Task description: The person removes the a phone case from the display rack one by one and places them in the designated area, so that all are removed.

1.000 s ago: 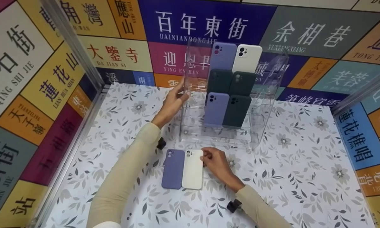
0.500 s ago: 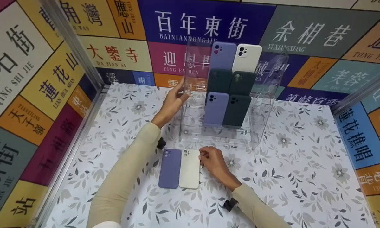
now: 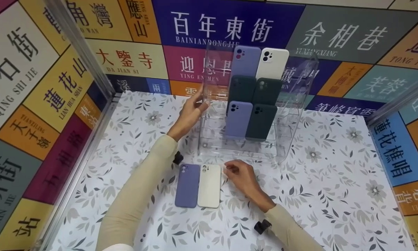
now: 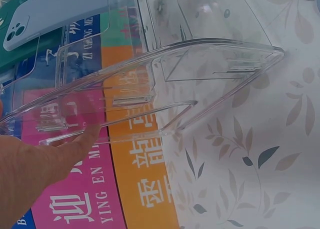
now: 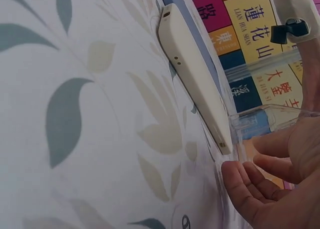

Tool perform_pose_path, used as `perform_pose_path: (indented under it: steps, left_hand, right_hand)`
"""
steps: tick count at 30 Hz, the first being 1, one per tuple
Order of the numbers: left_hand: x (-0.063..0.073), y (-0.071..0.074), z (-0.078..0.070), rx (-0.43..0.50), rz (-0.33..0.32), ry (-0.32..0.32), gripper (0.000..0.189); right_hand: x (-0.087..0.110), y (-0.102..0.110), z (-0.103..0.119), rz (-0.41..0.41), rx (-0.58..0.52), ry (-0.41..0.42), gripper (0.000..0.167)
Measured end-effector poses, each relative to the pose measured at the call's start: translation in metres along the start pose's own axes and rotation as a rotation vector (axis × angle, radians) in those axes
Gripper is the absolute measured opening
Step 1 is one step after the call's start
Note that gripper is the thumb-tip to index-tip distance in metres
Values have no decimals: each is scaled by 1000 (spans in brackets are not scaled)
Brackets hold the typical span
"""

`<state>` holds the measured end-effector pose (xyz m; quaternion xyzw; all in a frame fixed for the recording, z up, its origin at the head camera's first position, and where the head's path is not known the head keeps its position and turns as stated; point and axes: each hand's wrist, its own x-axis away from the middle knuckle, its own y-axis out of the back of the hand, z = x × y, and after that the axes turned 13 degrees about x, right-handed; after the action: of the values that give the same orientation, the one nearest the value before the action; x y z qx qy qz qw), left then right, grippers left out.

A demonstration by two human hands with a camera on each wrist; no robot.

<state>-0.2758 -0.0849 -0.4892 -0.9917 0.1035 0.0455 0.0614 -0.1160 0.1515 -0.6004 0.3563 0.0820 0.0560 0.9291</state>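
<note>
Pinches the side of the clear rack (image 3: 215, 134) with the left hand (image 3: 189, 113); holds nothing in the right hand (image 3: 243, 176), fingers loosely bent. Has the white case (image 3: 209, 186) flat on the tabletop (image 3: 329, 205), just left of the right fingertips and nearer that hand, long axis running toward the rack, with the purple case (image 3: 187, 186) just beside it, farther left.

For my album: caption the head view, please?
Left hand holds clear stand of phone cases; right hand beside cream case.
</note>
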Motion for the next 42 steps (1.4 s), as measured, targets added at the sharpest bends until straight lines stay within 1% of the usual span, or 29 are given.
perform_pose_path:
  steps: [8, 11, 16, 17, 23, 24, 27, 32, 40, 42]
  left_hand:
    - [1, -1, -2, -8, -9, 22, 74]
    - [2, 0, -3, -21, -3, 20, 73]
    - [1, 0, -2, -31, 0, 16, 73]
    - [1, -1, -2, -30, -2, 13, 73]
    - [0, -1, -2, -16, -10, 2, 74]
    - [0, -2, -2, -14, -8, 3, 74]
    - [1, -1, -2, -11, -1, 5, 73]
    - [1, -1, -1, 2, -2, 7, 72]
    - [-1, -2, -1, -1, -9, 9, 73]
    - [-1, -2, -1, -8, -8, 6, 74]
  right_hand:
    - [6, 17, -9, -58, -102, -17, 20]
    - [8, 24, -13, -85, -115, -22, 21]
    - [14, 34, -21, -143, -105, -6, 20]
    - [15, 37, -18, -156, -100, -5, 20]
    - [21, 47, -30, -203, -85, 16, 21]
    - [22, 48, -36, -207, -89, 19, 21]
    - [26, 53, -40, -230, -83, 4, 24]
    - [31, 65, -43, -243, -75, -3, 25]
    - [32, 86, -45, -262, -29, 52, 23]
    - [30, 92, -45, -263, -22, 52, 23]
